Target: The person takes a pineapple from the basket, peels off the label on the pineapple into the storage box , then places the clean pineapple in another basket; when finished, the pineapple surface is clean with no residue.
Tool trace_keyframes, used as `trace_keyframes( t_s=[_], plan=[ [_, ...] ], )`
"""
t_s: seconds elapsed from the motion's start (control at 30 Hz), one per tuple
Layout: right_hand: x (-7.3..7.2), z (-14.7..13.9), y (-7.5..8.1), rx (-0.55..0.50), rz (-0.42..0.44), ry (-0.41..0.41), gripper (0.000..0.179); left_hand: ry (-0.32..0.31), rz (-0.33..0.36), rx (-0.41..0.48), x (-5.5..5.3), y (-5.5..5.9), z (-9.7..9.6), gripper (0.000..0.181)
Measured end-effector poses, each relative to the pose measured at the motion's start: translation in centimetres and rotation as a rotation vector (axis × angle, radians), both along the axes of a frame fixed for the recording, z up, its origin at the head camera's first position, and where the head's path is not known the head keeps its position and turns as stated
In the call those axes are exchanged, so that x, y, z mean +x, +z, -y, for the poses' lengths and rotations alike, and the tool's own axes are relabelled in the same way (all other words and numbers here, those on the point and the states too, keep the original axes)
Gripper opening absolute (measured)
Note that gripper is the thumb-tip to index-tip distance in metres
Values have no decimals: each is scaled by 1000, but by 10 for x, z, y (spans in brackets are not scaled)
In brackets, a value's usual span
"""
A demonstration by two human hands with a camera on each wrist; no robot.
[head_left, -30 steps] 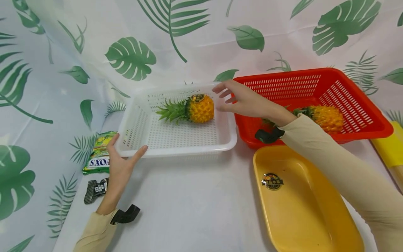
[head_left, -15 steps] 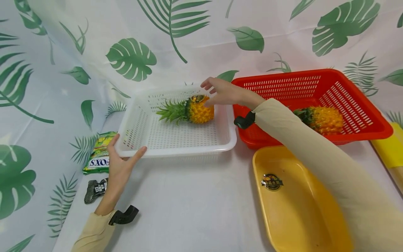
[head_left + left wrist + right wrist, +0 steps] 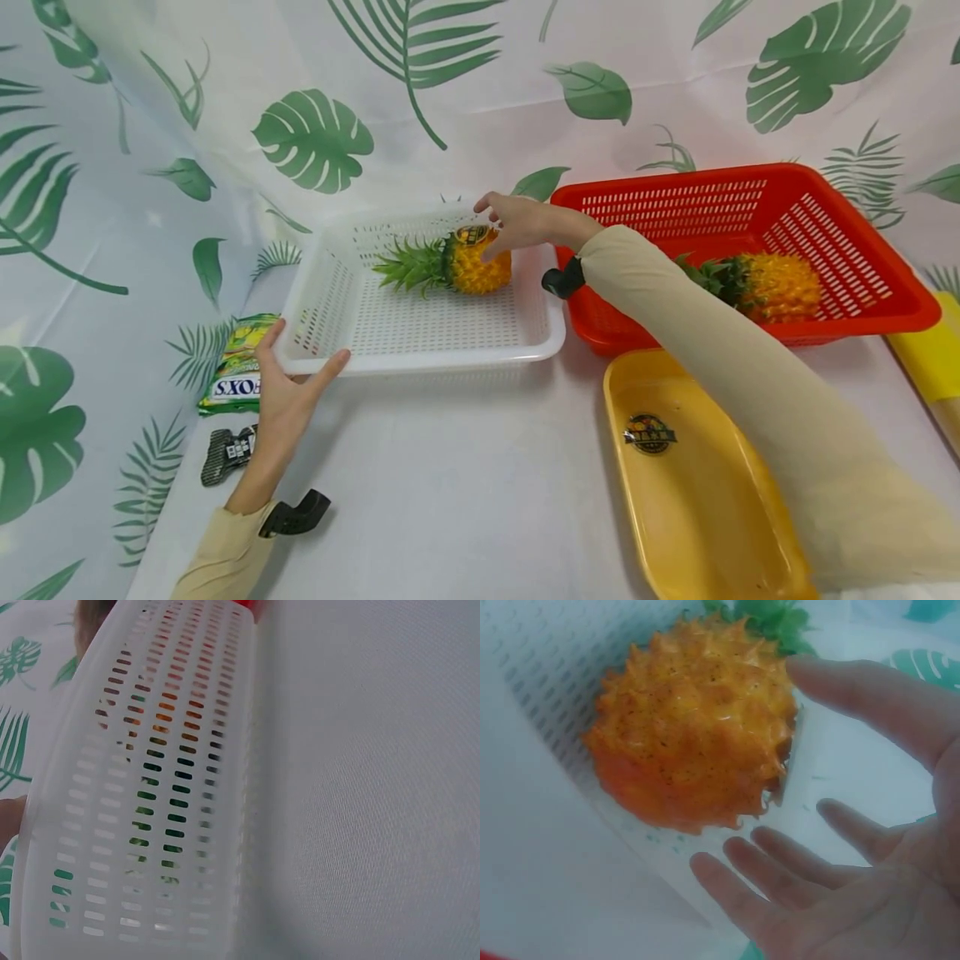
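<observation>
A small orange pineapple lies on its side in the white perforated basket, leafy crown to the left. My right hand is over its base end, with thumb and fingers spread. In the right wrist view, gaps show between the fingers and the spiky pineapple, and the thumb is closest to it. At the basket's front left corner, my left hand holds the rim with thumb and fingers apart. Left wrist view: the slotted basket wall fills much of the picture, with a fingertip at the rim.
Right of the white basket stands a red basket holding another pineapple. A yellow basin lies in front of it, partly under my right sleeve. A FOX'S bag and a small black packet lie at the left.
My right hand has moved left, from the white basket's right rim to over the pineapple. The left hand stays at its corner, and the baskets have not moved.
</observation>
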State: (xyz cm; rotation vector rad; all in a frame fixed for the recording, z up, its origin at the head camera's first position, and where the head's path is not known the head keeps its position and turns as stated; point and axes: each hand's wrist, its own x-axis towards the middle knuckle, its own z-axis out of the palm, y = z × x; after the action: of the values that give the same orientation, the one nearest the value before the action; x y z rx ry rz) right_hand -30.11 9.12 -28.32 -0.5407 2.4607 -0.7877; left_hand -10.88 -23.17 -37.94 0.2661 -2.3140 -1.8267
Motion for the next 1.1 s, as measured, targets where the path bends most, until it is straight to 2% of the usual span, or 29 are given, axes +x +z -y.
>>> trace_keyframes(
  t_s=[0.2, 0.37, 0.53, 0.8, 1.1],
  plan=[
    [-1, 1, -3, 52, 26, 42, 87, -7, -9, 7, 0, 1, 0, 96],
    [1, 3, -3, 64, 13, 88, 89, -6, -16, 3, 0, 0, 0, 96],
    [4, 4, -1, 52, 21, 89, 86, -1, -1, -4, 0, 1, 1, 96],
    [4, 8, -4, 39, -30, 136, 83, 1, 18, -12, 1, 1, 1, 97],
    [9, 18, -6, 155, -66, 195, 88, -2, 11, 9, 0, 0, 1, 97]
  ],
)
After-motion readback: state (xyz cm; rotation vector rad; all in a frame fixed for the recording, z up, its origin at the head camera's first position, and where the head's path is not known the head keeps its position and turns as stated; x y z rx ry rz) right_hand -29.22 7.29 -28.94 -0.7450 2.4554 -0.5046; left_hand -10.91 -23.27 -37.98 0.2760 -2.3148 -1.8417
